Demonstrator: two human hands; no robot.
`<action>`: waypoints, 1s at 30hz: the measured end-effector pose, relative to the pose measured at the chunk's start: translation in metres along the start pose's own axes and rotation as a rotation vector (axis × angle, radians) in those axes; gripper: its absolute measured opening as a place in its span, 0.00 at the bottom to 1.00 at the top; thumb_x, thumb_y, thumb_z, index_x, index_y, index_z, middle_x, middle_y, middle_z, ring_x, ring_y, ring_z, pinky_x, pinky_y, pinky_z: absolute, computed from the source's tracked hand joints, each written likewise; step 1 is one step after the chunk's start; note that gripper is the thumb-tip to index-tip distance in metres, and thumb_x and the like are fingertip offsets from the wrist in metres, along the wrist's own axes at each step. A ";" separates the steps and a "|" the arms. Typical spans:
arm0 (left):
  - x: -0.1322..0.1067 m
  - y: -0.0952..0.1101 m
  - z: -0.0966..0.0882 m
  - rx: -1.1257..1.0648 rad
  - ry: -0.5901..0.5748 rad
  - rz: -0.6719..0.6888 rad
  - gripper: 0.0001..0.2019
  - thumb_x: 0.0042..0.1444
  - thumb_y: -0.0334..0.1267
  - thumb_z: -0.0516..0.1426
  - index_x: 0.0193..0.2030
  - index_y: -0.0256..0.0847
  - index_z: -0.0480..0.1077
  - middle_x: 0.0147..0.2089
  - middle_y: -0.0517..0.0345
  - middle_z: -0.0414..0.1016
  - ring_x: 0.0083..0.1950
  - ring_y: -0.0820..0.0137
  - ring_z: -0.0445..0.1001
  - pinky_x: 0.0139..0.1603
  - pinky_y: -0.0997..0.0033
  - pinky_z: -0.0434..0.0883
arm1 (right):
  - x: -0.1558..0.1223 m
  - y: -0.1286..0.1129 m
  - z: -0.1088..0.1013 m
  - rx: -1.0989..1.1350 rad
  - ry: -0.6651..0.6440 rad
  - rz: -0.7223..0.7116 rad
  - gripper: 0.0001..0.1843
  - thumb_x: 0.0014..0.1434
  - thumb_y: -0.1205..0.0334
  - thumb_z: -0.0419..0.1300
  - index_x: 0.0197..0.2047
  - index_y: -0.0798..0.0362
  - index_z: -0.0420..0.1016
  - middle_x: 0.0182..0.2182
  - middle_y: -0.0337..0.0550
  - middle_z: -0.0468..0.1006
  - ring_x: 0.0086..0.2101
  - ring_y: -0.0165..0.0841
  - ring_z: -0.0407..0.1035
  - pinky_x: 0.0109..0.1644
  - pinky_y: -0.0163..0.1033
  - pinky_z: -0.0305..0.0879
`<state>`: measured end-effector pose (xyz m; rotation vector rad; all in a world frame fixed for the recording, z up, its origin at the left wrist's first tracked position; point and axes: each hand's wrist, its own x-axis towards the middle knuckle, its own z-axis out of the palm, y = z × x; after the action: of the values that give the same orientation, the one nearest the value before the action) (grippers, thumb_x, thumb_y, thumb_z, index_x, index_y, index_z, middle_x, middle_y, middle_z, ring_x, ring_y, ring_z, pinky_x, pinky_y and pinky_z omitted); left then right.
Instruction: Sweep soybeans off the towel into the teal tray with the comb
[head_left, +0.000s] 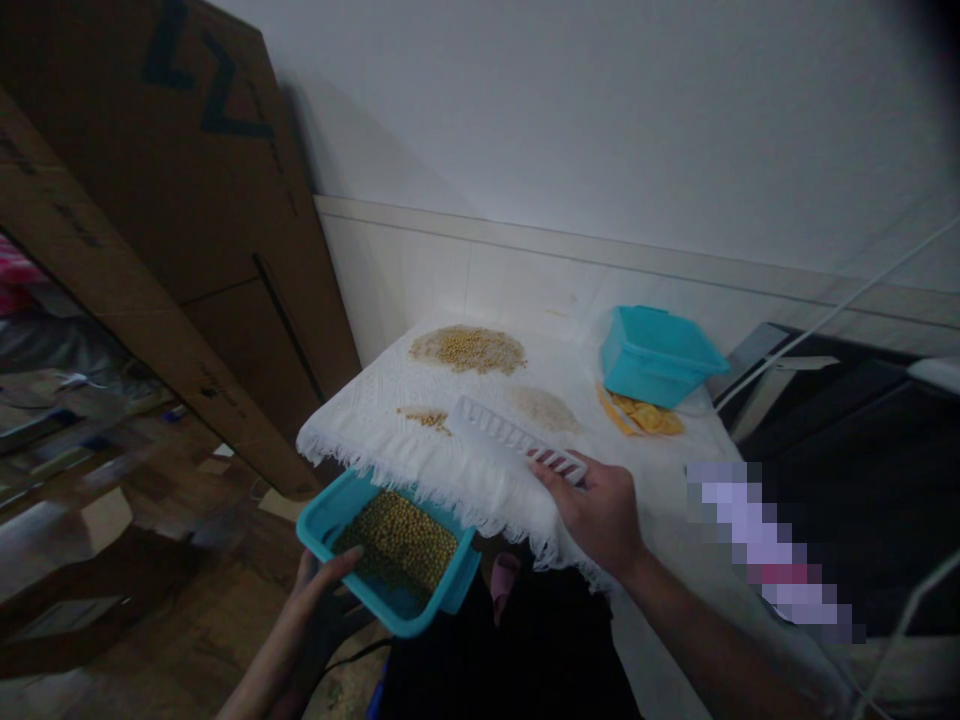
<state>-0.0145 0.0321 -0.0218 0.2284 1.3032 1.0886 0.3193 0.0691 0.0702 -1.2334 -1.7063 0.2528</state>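
Here, at the bottom centre of the frame, the left hand (315,600) grips a teal tray (459,585) by its near left side. The thumb lies over the rim and the fingers are tucked underneath. The tray is partly filled with yellow-green beans (397,545). It is held in the air just below the fringed front edge of a white cloth (375,420) that covers the counter (675,450), with its far rim tucked under the fringe.

Right of centre, the right hand (600,510) is curled closed around one end of a white slotted bar (502,435). The bar lies slantwise on the cloth, its free end pointing toward the upper left.

Several heaps lie on the cloth:
- A broad pile of beans (469,350) sits near the back edge.
- A small brown scatter (425,416) lies just beside the bar's far end.
- A pale, fine heap (544,408) lies just behind the bar.

To the right stands a teal tub (645,375), tilted. Some flat yellow pieces (645,417) touch its front.

A large sheet of cardboard (187,200) leans across the left of the frame, over a wooden floor (150,620). A white cable (825,320) runs across the right side, in front of the pale wall (600,120).
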 end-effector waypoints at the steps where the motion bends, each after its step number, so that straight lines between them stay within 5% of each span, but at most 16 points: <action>1: 0.001 -0.001 0.000 0.019 0.023 0.017 0.50 0.46 0.34 0.81 0.73 0.54 0.64 0.47 0.52 0.89 0.50 0.42 0.91 0.60 0.39 0.86 | 0.004 0.006 -0.004 -0.029 0.039 0.042 0.16 0.68 0.57 0.65 0.31 0.52 0.89 0.22 0.40 0.86 0.20 0.33 0.78 0.24 0.32 0.70; 6: -0.002 -0.003 0.005 0.054 0.057 0.057 0.44 0.48 0.35 0.79 0.70 0.51 0.67 0.56 0.44 0.88 0.54 0.40 0.90 0.61 0.36 0.85 | 0.015 0.031 -0.015 -0.108 0.069 0.121 0.19 0.65 0.49 0.66 0.29 0.52 0.88 0.17 0.39 0.79 0.16 0.34 0.72 0.22 0.34 0.62; 14: -0.026 0.004 0.016 0.043 0.034 0.052 0.42 0.54 0.40 0.77 0.72 0.53 0.65 0.65 0.41 0.84 0.56 0.42 0.90 0.60 0.35 0.85 | 0.017 0.036 -0.002 -0.094 0.018 0.097 0.23 0.68 0.44 0.64 0.32 0.53 0.89 0.20 0.44 0.83 0.19 0.37 0.75 0.25 0.37 0.67; 30: -0.021 0.003 0.014 0.058 0.059 0.092 0.39 0.53 0.38 0.76 0.69 0.52 0.66 0.56 0.45 0.87 0.50 0.44 0.91 0.57 0.37 0.86 | 0.032 0.026 0.017 -0.059 -0.027 0.048 0.17 0.66 0.52 0.66 0.32 0.53 0.88 0.22 0.45 0.85 0.21 0.38 0.78 0.26 0.37 0.68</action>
<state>-0.0014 0.0236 -0.0016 0.3043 1.3896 1.1436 0.3214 0.1132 0.0632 -1.3210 -1.7194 0.2508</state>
